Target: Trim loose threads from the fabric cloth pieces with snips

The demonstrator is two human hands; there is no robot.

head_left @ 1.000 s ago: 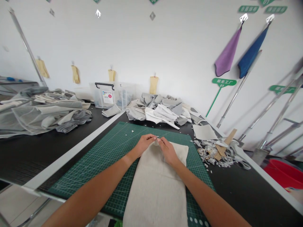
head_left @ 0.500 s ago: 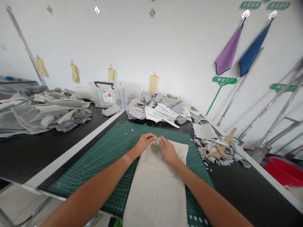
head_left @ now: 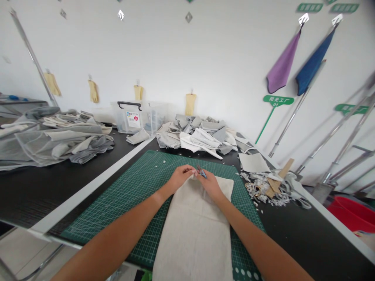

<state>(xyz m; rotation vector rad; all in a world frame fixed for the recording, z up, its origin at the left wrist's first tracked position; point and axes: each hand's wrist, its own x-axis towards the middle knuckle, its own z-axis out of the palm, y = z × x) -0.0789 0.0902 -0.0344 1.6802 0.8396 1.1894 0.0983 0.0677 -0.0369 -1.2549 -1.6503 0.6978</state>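
Beige cloth panel (head_left: 195,234): laid flat on a green cutting mat (head_left: 96,218), far end reaching the mat's middle. Small blue-handled scissors (head_left: 201,172): pinched in the right hand's (head_left: 210,185) nearly closed fingers, just above the cloth's far edge. Left hand (head_left: 183,175): fingers curled at that edge, any grip on the cloth not determinable. Fabric offcuts (head_left: 196,136): heaped beyond the mat.

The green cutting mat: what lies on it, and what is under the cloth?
A beige cloth and white scraps lie on the green cutting mat, with the left hand and right hand at the cloth's edge. Anything beneath the cloth is hidden.
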